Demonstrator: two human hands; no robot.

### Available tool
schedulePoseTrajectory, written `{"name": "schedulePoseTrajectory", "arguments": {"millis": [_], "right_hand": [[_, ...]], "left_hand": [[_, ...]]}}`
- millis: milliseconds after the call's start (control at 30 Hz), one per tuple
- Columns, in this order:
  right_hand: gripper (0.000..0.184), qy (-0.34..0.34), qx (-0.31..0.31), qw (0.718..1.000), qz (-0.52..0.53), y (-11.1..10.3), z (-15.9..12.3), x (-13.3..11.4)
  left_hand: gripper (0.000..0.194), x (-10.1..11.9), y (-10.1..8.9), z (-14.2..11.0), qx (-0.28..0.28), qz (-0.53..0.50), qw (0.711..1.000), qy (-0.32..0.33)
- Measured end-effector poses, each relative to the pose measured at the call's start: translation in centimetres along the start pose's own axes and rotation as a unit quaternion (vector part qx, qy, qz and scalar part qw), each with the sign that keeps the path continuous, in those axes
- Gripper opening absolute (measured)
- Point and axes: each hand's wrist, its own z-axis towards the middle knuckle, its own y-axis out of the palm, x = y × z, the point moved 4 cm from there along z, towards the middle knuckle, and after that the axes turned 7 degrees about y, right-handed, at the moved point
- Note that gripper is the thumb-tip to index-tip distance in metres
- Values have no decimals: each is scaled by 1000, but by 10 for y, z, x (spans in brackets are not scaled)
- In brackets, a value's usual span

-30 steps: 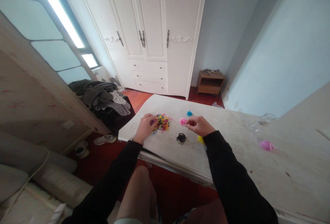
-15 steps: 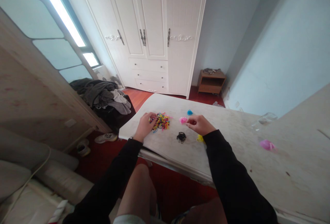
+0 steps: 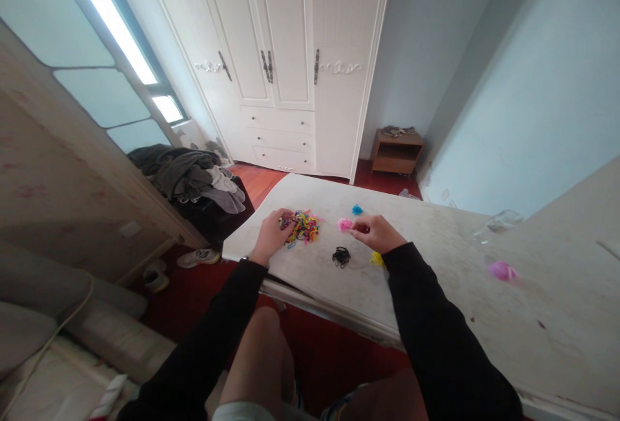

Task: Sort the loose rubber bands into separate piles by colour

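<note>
A mixed pile of small multicoloured elastic bands (image 3: 306, 227) lies near the left end of the pale table (image 3: 310, 282). My left hand (image 3: 275, 234) rests at the pile's left edge, thumb and fingers apart over the bands. My right hand (image 3: 375, 234) has its thumb and fingertips pinched together beside a small pink heap of bands (image 3: 344, 224); anything between them is too small to make out. Behind that heap is a blue one (image 3: 357, 209). A black heap (image 3: 341, 257) lies nearer me, and a yellow heap (image 3: 376, 259) is partly hidden by my right wrist.
Farther right on the table are a clear plastic container (image 3: 498, 226) and a pinkish-purple bundle (image 3: 502, 271). Beyond the table stand a white wardrobe (image 3: 285, 40) and a small wooden cabinet (image 3: 397, 153). Clothes (image 3: 188, 172) are piled at the left.
My left hand has shifted slightly, its thumb and fingers spreading wider at the pile's edge. The right hand stays pinched by the pink heap, almost unmoved.
</note>
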Motion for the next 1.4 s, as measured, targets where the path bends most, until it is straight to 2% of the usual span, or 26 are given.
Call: {"name": "schedulePoseTrajectory", "arguments": {"millis": [200,333,533,833,1233,1400], "right_hand": [[26,0,-5,1000,-3,1,0,1],[26,3,-3,1000,-4,1,1,1],[26,0,-1,1000,-8,2,1,2],[23,-1,2,1000,-8,2,1,2],[23,-11,1,1000,-17,3,2,2],[22,-5,1,1000,-15,3,1,2]], "left_hand": [[17,5,-1,0,-3,13,1000,16],[12,4,-4,0,26,18,999,10],[9,5,-5,-2,51,-41,998,20],[5,5,-4,-3,62,-67,995,46],[6,9,-5,-3,41,-61,996,44],[7,9,0,-3,13,-46,997,59]]}}
